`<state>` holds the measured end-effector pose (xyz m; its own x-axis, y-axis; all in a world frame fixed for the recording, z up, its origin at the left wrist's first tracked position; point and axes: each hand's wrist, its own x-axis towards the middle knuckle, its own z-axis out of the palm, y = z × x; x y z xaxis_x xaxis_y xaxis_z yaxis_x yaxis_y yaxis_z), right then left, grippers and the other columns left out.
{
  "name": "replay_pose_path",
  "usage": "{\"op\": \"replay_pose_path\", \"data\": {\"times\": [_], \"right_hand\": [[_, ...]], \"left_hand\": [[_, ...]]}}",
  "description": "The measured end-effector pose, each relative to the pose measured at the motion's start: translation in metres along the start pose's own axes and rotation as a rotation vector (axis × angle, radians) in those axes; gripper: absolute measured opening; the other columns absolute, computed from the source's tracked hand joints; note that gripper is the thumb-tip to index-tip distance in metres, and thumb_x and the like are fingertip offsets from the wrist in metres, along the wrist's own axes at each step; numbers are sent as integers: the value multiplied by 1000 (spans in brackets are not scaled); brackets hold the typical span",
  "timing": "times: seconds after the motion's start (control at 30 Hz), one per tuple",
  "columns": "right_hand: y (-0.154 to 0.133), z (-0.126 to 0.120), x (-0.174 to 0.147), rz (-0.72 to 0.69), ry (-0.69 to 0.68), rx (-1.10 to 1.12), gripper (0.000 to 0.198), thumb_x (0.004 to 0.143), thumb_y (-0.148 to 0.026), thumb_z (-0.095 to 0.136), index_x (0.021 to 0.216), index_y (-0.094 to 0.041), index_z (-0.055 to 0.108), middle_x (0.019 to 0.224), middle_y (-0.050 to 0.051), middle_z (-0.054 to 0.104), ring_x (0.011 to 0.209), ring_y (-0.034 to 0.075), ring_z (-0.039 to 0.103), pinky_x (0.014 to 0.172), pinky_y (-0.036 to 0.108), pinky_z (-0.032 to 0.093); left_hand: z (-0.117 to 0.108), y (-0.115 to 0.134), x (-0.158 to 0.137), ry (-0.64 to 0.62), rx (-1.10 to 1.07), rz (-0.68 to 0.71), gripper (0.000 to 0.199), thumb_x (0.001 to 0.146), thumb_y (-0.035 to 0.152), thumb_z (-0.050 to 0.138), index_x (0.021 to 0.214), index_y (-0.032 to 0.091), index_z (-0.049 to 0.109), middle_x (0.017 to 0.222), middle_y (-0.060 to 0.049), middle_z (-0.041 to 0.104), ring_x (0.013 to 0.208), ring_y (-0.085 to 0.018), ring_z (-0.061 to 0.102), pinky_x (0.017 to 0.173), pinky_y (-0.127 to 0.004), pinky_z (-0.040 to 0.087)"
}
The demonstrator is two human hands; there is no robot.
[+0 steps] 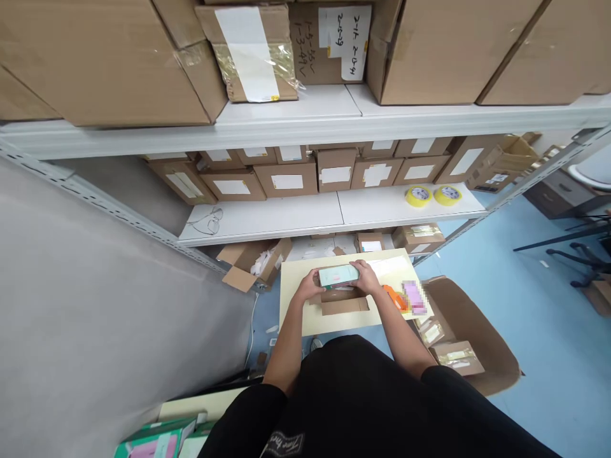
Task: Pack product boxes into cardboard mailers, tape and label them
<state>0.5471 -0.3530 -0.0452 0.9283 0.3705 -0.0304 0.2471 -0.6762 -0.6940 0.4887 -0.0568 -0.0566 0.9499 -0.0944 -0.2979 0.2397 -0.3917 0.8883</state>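
A small pale green box (338, 275) with a pink mark is held level between my two hands. My left hand (311, 285) grips its left end, and my right hand (366, 278) grips its right end. Just beneath it, an open cardboard box (345, 306) lies on the pale yellow table (305, 321), its front flap folded out. The green box partly covers that carton's inside. Right of my right hand lie an orange tape dispenser (395, 298) and a pink item (414, 297) that is blurred out.
A large open carton (496, 356) holding taped parcels stands at the table's right. Ahead rises a white shelf (267, 216) with cardboard boxes, eyeglasses (210, 221) and two yellow tape rolls (418, 196). An open box (255, 261) sits behind the table's left corner.
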Motion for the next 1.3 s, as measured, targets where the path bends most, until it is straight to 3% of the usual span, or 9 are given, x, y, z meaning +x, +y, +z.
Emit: {"op": "replay_pose_path", "data": {"times": [0.17, 0.23, 0.37, 0.5, 0.73, 0.97, 1.17, 1.3], "right_hand": [[21, 22, -18, 98, -45, 51, 96, 65, -14, 83, 156, -24, 54, 164, 14, 44, 152, 35, 42, 127, 51, 34], [27, 26, -22, 141, -44, 69, 94, 68, -15, 80, 157, -24, 52, 168, 14, 40, 155, 35, 39, 129, 52, 32], [29, 29, -24, 115, -1, 101, 88, 75, -18, 75, 159, -24, 50, 168, 13, 41, 156, 32, 39, 129, 50, 33], [22, 30, -22, 73, 45, 109, 82, 78, -22, 73, 157, -25, 52, 167, 11, 44, 155, 32, 40, 130, 51, 31], [15, 33, -28, 75, 88, 116, 78, 81, -25, 70, 157, -25, 52, 168, 10, 43, 155, 31, 41, 129, 52, 31], [14, 41, -48, 111, 102, 132, 76, 83, -26, 67, 157, -24, 51, 169, 11, 41, 156, 31, 40, 128, 51, 35], [12, 39, -60, 88, 111, 143, 75, 82, -25, 67, 156, -24, 53, 167, 12, 44, 155, 32, 42, 128, 54, 36], [12, 18, -57, 37, 143, 144, 74, 84, -27, 66, 157, -26, 52, 167, 10, 44, 155, 33, 41, 129, 55, 33]], "left_hand": [[13, -8, -8, 37, 132, -150, 122, 58, 23, 98, 162, 20, 36, 164, -20, 47, 152, -38, 45, 122, -46, 40], [19, -12, -12, 20, 154, -157, 125, 59, 27, 98, 165, 20, 32, 165, -21, 44, 152, -38, 43, 122, -45, 40], [32, -24, -18, -60, 196, -90, 117, 62, 23, 95, 164, 20, 37, 168, -19, 41, 156, -36, 39, 126, -42, 35], [45, -37, -21, -87, 271, -63, 105, 63, 16, 91, 158, 19, 48, 176, -18, 24, 162, -33, 27, 129, -40, 30], [63, -43, -26, -81, 390, -75, 77, 60, 17, 94, 133, 19, 69, 180, -13, 0, 165, -35, 10, 127, -43, 35], [76, -51, -30, -28, 387, 8, 7, 81, 15, 79, 86, 16, 74, 181, -5, 5, 166, -35, 4, 130, -48, 30], [82, -45, -37, 32, 357, 5, 7, 87, 17, 70, 84, 21, 74, 179, -2, 20, 164, -33, 20, 125, -50, 39], [84, -30, -48, 96, 379, 72, 9, 91, 24, 67, 86, 21, 74, 179, -1, 18, 165, -29, 19, 129, -48, 33]]}}
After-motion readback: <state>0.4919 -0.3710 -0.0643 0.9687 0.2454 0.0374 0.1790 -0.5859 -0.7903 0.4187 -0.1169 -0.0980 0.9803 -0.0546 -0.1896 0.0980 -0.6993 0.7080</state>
